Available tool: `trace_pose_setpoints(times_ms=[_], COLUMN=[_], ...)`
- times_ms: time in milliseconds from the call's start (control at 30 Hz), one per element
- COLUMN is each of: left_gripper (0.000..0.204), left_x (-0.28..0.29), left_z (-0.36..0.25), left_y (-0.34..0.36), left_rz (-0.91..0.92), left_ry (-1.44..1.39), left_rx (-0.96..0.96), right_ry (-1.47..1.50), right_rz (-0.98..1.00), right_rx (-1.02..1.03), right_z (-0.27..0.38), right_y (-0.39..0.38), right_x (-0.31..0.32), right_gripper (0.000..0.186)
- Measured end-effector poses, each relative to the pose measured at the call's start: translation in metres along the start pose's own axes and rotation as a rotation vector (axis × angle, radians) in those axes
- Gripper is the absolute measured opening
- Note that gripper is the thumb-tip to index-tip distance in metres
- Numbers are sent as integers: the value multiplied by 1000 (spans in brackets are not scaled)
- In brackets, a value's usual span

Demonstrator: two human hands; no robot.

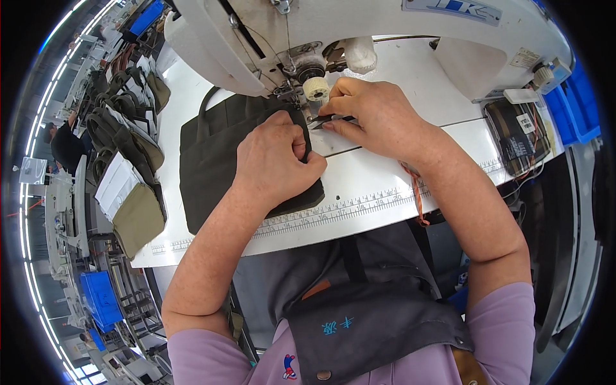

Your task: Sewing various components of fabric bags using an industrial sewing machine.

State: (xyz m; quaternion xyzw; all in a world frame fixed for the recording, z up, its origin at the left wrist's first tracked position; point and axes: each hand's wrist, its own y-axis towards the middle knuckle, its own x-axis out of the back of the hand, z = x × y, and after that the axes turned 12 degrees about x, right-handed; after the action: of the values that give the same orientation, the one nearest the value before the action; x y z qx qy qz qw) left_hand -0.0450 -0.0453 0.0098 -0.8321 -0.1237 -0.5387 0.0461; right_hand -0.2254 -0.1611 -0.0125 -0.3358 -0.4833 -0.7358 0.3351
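Observation:
A dark olive-grey fabric bag with a looped handle lies on the white table, its upper right edge by the needle area of the sewing machine. On the bag rests my left hand, fingers curled and pinching the fabric near its right side. My right hand is closed on small thread snips, whose metal tips point left at the bag's edge, just below the machine's cream knob. Its fingers partly cover the snips. Around my right wrist is an orange braided cord.
A ruler strip runs along the table's front edge. At the left hang several stacked fabric bags with white papers. A dark striped bundle sits at the right, beside a blue bin. Other machines and blue bins stand farther left.

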Motion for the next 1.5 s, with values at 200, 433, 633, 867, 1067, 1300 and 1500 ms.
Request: trace_pose_setpoints(times_ms=[200,433,633,867,1067,1300,1500], left_gripper=[13,12,9,7,4,2,26], left_x=[14,14,16,11,-2,-5,3], left_z=[27,34,38,45,44,41,29], left_y=[13,11,8,10,0,-1,-6], left_rz=[179,229,261,214,56,-86,-90], left_ry=[-317,-516,-574,-641,-664,-403,-201], left_rx=[56,89,123,87,-12,-221,-262], right_ry=[-26,-12,-26,-83,-287,-353,-359], right_rz=[-5,-86,-76,-132,-81,-12,14], right_rx=[33,80,72,140,228,243,225], right_z=[5,6,7,9,12,19,19], right_y=[2,3,5,6,9,10,8], right_x=[-2,-9,-7,-14,-11,-8,-7], right_gripper=[17,18,18,13,7,7,8])
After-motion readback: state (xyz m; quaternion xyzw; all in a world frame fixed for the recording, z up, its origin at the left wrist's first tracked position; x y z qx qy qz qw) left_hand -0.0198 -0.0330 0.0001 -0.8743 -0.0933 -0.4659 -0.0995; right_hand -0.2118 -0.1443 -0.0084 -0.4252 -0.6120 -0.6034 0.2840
